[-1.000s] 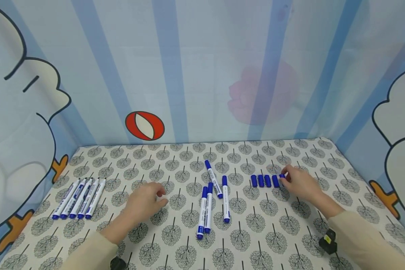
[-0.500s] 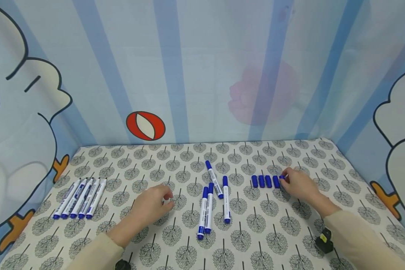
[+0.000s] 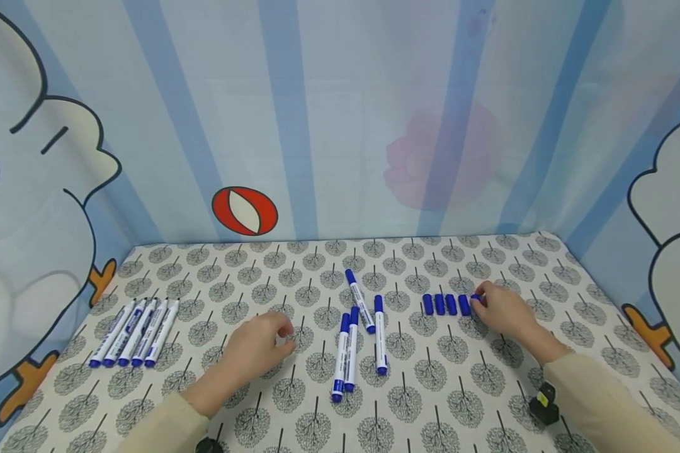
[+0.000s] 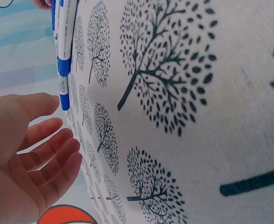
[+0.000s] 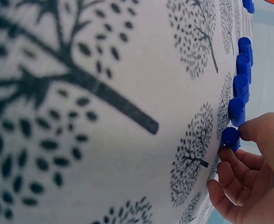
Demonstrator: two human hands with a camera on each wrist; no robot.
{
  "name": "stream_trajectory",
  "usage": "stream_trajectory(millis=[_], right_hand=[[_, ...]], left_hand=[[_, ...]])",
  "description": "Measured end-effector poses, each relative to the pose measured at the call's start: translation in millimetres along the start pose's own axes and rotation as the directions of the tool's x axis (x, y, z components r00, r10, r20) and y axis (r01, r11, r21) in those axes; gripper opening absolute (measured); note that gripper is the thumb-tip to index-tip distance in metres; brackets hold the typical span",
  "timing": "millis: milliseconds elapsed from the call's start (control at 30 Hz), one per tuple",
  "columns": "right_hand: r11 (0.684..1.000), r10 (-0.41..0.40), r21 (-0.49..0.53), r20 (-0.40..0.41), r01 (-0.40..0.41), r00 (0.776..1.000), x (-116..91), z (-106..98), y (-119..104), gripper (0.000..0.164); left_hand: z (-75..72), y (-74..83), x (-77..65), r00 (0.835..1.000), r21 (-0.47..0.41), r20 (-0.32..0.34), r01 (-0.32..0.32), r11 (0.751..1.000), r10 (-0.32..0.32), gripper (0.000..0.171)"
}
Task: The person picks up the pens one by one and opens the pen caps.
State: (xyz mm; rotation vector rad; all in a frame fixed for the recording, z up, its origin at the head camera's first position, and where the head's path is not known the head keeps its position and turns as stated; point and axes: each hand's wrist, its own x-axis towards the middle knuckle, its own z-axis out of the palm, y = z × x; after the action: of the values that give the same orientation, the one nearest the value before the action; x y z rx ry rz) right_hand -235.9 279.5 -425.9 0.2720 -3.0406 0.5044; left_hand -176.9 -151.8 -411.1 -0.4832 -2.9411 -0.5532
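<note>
My right hand [image 3: 504, 309] pinches a blue marker cap [image 5: 230, 136] between thumb and fingers, at the right end of a row of blue caps. The caps beside it, such as the nearest cap [image 3: 464, 305], lie side by side on the cloth. In the right wrist view the held cap sits close to its neighbour. My left hand [image 3: 256, 345] hovers over the cloth with fingers loosely bent and holds nothing. To its right lie several capped blue-and-white markers, the nearest marker [image 3: 340, 358] among them. In the left wrist view that hand [image 4: 32, 154] has its palm showing.
Several uncapped markers [image 3: 133, 333] lie in a neat row at the left of the table. A tilted capped marker [image 3: 359, 301] and an upright-lying marker [image 3: 379, 335] are in the middle. Tree-patterned cloth [image 3: 419, 428] covers the table; a cartoon-printed curtain [image 3: 340, 126] stands behind.
My left hand has moved a little to the right, toward the capped markers. My right hand stays at the end of the cap row, still pinching the same cap.
</note>
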Motion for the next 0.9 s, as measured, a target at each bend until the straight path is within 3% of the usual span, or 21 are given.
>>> stream_trajectory(millis=[533, 733, 900], right_hand=[[0.998, 0.063, 0.013, 0.036, -0.064, 0.997, 0, -5, 1, 0.036], [0.999, 0.04, 0.02, -0.006, -0.04, 0.999, -1, -9, 0, 0.034], [1.0, 0.017, 0.007, -0.051, -0.017, 0.999, 0, -13, -3, 0.032]], left_hand=[[2.1, 13.2, 3.2, 1.0, -0.036, 0.027, 0.003, 0.999, -0.002, 0.02], [4.8, 25.6, 4.8, 0.999, -0.075, 0.039, 0.015, 0.997, -0.012, 0.025], [9.7, 34.0, 6.1, 0.996, -0.131, 0.087, 0.037, 0.991, -0.026, 0.031]])
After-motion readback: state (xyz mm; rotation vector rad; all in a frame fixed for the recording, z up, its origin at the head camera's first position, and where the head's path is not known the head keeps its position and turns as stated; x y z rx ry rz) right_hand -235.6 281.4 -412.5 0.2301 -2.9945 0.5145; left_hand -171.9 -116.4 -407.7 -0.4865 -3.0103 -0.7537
